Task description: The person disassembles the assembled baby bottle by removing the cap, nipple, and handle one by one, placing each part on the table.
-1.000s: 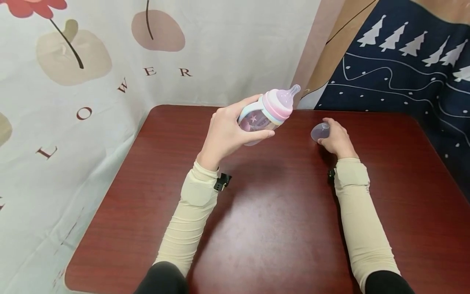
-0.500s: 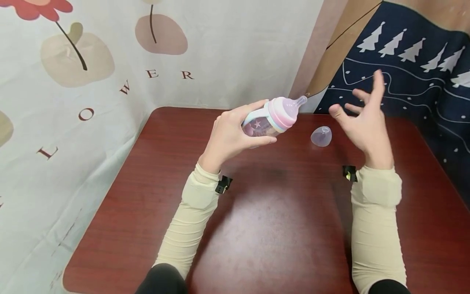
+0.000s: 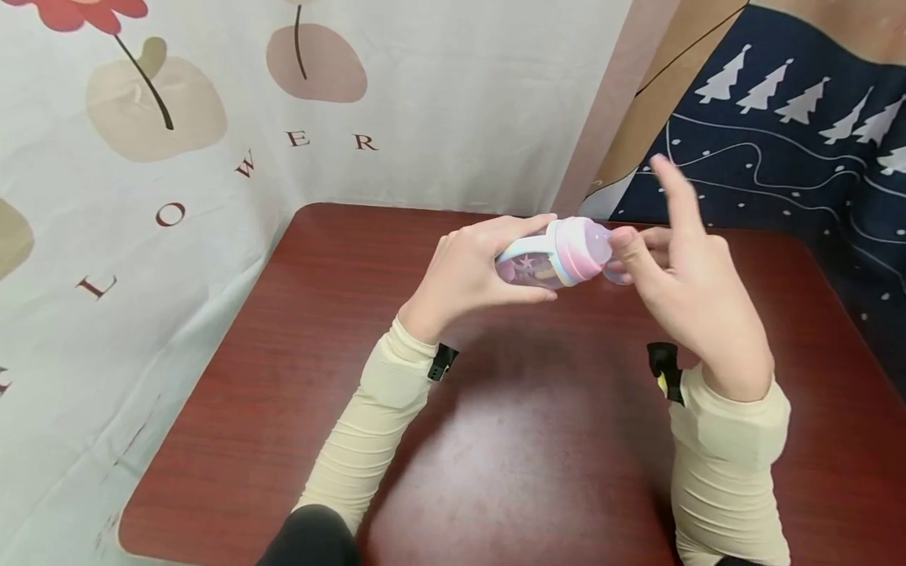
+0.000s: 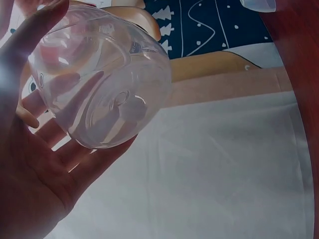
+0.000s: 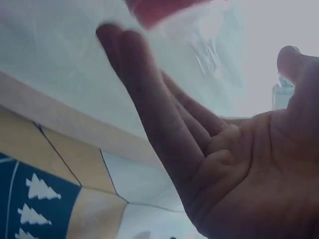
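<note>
In the head view my left hand grips a baby bottle round its clear body. The bottle has a pink and white collar, a pale handle and a star print, and it lies tilted with its teat toward the right. Its clear base faces the left wrist camera. My right hand is at the teat, its thumb overlapping the tip and its index finger stretched upward. The right wrist view shows long, straight fingers with the thumb spread apart. A clear dome cap sits behind, partly hidden.
The dark red wooden table lies beneath both hands. A pale curtain with printed letters hangs behind it. At the right back hangs a navy cloth with white trees.
My right hand let go of the clear cap, lifted away, then came left to the teat. My left hand moved the bottle slightly right and down, tipping it closer to level.
</note>
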The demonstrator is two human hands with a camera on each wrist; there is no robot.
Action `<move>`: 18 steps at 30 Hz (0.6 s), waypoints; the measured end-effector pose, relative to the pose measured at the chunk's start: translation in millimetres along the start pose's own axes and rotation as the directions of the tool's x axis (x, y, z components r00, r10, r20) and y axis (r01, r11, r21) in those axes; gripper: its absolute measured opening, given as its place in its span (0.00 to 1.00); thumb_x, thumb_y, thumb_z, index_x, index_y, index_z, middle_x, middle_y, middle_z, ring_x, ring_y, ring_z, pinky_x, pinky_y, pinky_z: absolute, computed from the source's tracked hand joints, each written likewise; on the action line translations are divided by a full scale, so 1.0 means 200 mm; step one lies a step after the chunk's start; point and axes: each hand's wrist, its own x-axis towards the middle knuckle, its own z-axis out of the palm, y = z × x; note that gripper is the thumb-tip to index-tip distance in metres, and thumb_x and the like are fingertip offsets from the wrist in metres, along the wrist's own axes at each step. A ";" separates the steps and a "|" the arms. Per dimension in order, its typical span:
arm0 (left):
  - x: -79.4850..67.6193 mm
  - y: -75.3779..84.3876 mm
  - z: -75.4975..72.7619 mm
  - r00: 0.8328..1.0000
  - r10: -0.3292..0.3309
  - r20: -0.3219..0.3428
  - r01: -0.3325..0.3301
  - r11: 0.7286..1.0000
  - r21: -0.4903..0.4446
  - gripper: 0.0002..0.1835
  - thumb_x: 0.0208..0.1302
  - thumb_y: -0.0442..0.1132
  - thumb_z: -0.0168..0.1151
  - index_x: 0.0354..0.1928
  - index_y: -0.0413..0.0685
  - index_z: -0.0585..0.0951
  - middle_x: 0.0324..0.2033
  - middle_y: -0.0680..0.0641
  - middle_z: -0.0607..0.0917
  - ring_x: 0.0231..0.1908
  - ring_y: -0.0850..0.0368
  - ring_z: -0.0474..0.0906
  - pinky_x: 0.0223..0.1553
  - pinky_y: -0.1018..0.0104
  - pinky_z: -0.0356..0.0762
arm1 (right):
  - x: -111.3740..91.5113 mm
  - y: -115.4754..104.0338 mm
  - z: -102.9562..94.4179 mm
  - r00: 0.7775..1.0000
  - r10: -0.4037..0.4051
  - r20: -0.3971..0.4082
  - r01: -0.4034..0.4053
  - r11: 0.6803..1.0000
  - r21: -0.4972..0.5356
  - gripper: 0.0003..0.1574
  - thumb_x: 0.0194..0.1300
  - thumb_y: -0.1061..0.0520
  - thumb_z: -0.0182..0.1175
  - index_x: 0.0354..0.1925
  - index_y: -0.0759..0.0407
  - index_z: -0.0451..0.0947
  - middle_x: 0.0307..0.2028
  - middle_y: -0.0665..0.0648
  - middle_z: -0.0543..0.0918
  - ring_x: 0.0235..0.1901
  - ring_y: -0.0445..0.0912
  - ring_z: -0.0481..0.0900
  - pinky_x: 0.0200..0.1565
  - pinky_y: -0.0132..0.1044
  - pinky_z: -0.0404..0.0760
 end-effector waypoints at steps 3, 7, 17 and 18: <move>0.00 0.01 0.01 0.999 0.032 0.028 -0.031 0.999 -0.014 0.43 0.49 0.55 0.87 0.69 0.56 0.82 0.53 0.55 0.89 0.48 0.66 0.83 0.47 0.67 0.80 | 0.02 0.00 0.03 0.999 -0.026 0.036 0.029 0.997 -0.075 0.46 0.76 0.36 0.62 0.83 0.35 0.56 0.52 0.65 0.89 0.44 0.58 0.89 0.48 0.46 0.81; 0.00 0.02 0.01 0.996 0.061 0.065 -0.059 0.998 -0.029 0.43 0.51 0.55 0.86 0.70 0.54 0.82 0.56 0.54 0.88 0.51 0.64 0.83 0.49 0.67 0.80 | 0.04 0.01 0.05 0.999 -0.039 0.033 0.043 0.990 -0.138 0.36 0.70 0.35 0.69 0.69 0.47 0.78 0.49 0.63 0.88 0.43 0.55 0.82 0.41 0.44 0.77; -0.01 0.02 -0.01 0.991 0.097 0.090 -0.096 0.995 -0.014 0.40 0.49 0.57 0.85 0.65 0.54 0.85 0.50 0.55 0.90 0.43 0.65 0.83 0.39 0.67 0.79 | 0.05 0.02 0.05 0.996 -0.056 0.072 0.062 0.994 -0.088 0.26 0.66 0.39 0.74 0.55 0.51 0.88 0.43 0.58 0.89 0.39 0.49 0.81 0.34 0.31 0.76; -0.01 0.01 -0.01 0.991 0.099 0.094 -0.099 0.995 -0.012 0.40 0.48 0.57 0.85 0.64 0.53 0.85 0.49 0.54 0.90 0.43 0.65 0.83 0.39 0.68 0.79 | 0.05 0.02 0.05 0.995 -0.051 0.085 0.058 0.995 -0.081 0.26 0.66 0.40 0.74 0.56 0.52 0.88 0.44 0.58 0.89 0.39 0.49 0.81 0.34 0.31 0.77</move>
